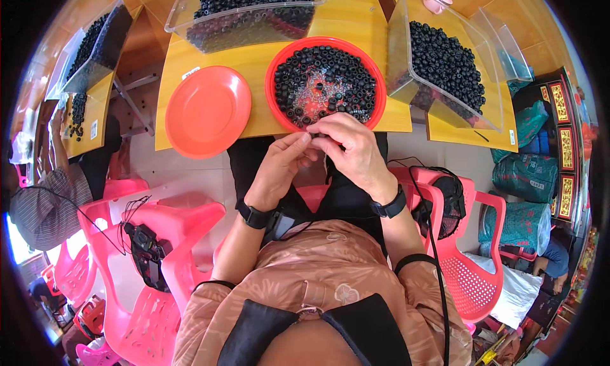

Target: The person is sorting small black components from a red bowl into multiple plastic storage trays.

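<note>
Just over the near rim of a round red basin (269, 86), my two hands meet fingertip to fingertip. My left hand (279, 169) is closed, its thumb and fingers pinched round a small black ring-shaped part (313, 136), which the fingers mostly cover. The right hand (354, 155) is closed too, its thumb and forefinger pressing on the same small part. Inside the basin lie many black ring-shaped parts (356, 80), with tiny clear or whitish bits (318, 86) scattered around the middle of the red bottom.
An orange-red plate (208, 112) with a bare surface overhangs the yellow table's (267, 51) front edge at left. Clear bins of black parts stand at the back (254, 20) and right (445, 67). Pink chairs (467, 271) flank me. At far left a person (54, 201) sits by another table.
</note>
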A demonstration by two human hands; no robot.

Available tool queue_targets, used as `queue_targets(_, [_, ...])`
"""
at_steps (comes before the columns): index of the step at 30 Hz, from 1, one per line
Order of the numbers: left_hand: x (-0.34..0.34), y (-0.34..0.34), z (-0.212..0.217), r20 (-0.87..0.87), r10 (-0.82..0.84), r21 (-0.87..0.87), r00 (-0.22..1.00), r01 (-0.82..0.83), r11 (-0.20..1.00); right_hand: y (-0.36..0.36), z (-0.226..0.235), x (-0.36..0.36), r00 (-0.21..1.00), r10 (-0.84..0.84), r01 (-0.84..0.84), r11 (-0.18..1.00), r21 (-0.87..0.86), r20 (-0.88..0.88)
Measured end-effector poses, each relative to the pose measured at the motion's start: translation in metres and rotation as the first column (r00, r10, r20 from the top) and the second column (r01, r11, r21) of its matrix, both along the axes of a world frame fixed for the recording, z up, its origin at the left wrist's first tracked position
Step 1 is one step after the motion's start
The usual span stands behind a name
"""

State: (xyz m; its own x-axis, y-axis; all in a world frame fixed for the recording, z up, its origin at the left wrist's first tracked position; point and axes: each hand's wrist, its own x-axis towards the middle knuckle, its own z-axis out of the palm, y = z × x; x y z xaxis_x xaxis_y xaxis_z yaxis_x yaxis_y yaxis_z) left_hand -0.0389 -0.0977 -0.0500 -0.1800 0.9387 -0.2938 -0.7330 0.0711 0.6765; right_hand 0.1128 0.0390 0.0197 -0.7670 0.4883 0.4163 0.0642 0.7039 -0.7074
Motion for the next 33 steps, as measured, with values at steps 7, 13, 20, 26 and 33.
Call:
queue_targets(7, [-0.016,-0.009,-0.019,0.126,-0.060,0.029,0.990,0.057,0.998,-0.006,-0.009,-0.005,0.999,0.022,-0.022,1.000,0.001,0.040])
queue_targets(13, [-0.009,-0.007,0.000,0.068,0.004,-0.057,0.998,0.000,0.998,-0.007,-0.009,-0.004,0.999,0.032,-0.031,0.999,-0.021,0.028])
queue_targets(20, [-0.011,-0.007,-0.001,0.057,-0.038,-0.060,0.998,0.041,0.997,-0.012,-0.007,-0.002,0.998,0.056,-0.056,0.983,-0.173,-0.009])
queue_targets(26, [-0.005,-0.007,0.003,0.082,-0.040,-0.033,0.996,0.043,0.999,-0.012,-0.010,0.004,0.998,0.060,-0.052,0.954,-0.295,0.018])
queue_targets(33, [-0.007,-0.007,0.003,0.094,-0.053,-0.029,0.994,0.056,0.998,-0.005,-0.010,0.004,0.990,0.127,-0.138,0.955,-0.261,-0.061])
